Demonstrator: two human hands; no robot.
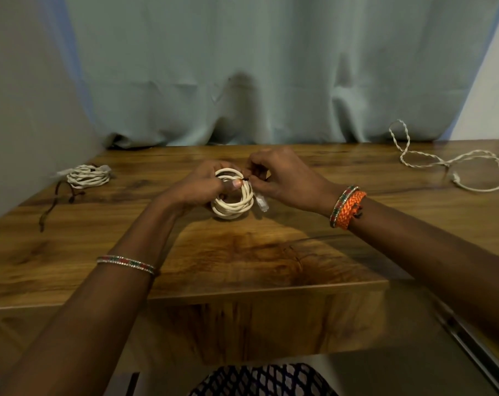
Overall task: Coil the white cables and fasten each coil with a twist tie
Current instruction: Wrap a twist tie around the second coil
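Left hand (205,185) grip clamped on white coil (233,200), thumb at its right rim; twist tie (246,178) there, pinched by right hand (282,174), nearer

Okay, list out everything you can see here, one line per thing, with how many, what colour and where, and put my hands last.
held coil: one, white cable, table centre, between both hands
twist tie: one, dark, on the coil's upper right edge
tied coil: one, white cable, far left of table
spare ties: a few, dark brown, lying loose beside the tied coil
loose cable: one, white, uncoiled, far right of table
table: one, brown wood grain
curtain: one, pale grey-green, behind table
bangles: on both wrists, orange and beaded
left hand: holds the coil
right hand: pinches the tie
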